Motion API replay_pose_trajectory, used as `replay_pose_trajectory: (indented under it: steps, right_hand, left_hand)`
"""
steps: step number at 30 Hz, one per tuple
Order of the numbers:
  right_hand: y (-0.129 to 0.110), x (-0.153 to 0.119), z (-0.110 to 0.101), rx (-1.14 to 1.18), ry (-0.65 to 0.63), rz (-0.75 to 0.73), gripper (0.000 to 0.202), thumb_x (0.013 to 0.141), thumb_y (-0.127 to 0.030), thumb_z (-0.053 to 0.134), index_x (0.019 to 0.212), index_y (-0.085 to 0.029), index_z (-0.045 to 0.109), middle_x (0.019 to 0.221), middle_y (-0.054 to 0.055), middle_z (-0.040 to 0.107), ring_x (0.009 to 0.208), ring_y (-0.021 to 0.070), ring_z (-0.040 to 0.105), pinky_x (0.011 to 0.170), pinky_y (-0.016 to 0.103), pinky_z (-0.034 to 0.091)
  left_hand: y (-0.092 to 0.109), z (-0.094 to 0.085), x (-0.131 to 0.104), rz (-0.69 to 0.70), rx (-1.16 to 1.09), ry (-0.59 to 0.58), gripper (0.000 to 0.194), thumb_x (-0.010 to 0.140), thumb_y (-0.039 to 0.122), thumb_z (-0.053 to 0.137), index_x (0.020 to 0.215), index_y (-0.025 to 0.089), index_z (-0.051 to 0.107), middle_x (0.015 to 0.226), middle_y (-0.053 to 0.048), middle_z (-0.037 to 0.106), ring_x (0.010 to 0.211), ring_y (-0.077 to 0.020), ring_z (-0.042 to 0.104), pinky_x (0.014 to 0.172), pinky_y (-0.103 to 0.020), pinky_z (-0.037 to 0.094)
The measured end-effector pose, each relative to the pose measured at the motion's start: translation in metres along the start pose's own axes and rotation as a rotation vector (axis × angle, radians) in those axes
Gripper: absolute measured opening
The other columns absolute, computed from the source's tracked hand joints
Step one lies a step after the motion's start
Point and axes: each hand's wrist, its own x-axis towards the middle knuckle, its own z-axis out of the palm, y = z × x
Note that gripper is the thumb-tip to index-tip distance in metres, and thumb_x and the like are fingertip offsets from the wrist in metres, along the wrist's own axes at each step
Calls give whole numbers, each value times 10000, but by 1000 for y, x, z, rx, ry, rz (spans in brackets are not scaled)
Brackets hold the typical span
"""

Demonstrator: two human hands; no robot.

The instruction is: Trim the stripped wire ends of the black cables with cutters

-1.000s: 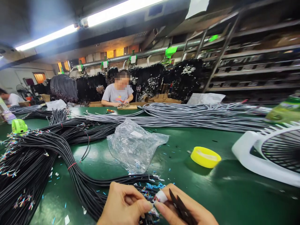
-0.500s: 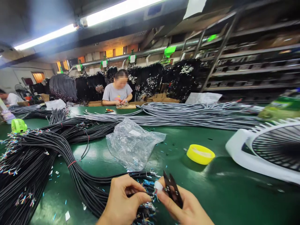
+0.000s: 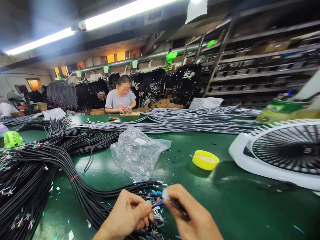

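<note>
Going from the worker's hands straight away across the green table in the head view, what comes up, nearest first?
Left hand and right hand → clear plastic bag → grey cable bundle → seated person → hanging black cables.

- We see a glossy green worktop [image 3: 250, 206], smooth and reflective.
- We see matt black rubbery cables [image 3: 62, 160].
- We see a crinkled clear plastic bag [image 3: 137, 153].
- We see a smooth yellow plastic lid [image 3: 205, 160] and a glossy white plastic fan [image 3: 250, 163].
</note>
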Motion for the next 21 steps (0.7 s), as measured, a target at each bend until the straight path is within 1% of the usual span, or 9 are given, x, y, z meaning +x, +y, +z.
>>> replay_pose_trajectory:
  steps: [3,6,10,13,17,21]
  right_hand:
    - [3,1,-3,-19,53,-42,140,903,-181,494,790,-256,533,697,-15,532,586,150,503,552,234,417]
    - [6,0,-3,21,8,-133,82,891,-210,547,848,-263,592,759,5,595,610,150,563,559,232,435]
    - [6,0,-2,17,-19,-178,104,849,-167,598,851,-267,625,759,10,613,577,144,583,527,232,440]
    - [8,0,-4,37,-30,-182,187,813,-95,604,870,-269,642,765,18,631,597,153,601,531,237,450]
    - [13,-3,-7,43,-94,-192,309,776,-3,546,902,-271,633,754,24,631,608,162,604,534,246,461]
    - [14,-5,-11,-58,-215,-241,234,779,-57,504,836,-244,633,674,29,623,555,177,606,490,252,464]
  left_hand:
    - [-1,-2,0,-9,-37,-4,685,463,827,607,473,150,504,376,69,389,314,-14,246,355,-196,144]
    - [-1,-3,1,-15,-62,3,684,466,824,608,471,148,506,360,73,383,300,-10,244,348,-195,139]
    - [2,-1,0,-42,-71,0,679,443,816,626,456,149,502,347,74,377,291,-9,243,339,-196,127]
    - [5,0,-1,-56,-69,-7,675,428,810,637,452,149,505,342,74,377,292,-9,246,340,-197,125]
    - [5,0,-2,-58,-64,1,675,425,814,630,453,152,500,338,78,374,291,-7,240,343,-201,123]
    - [3,2,0,-59,-59,27,680,413,826,618,456,159,493,339,82,366,290,-8,223,341,-204,120]
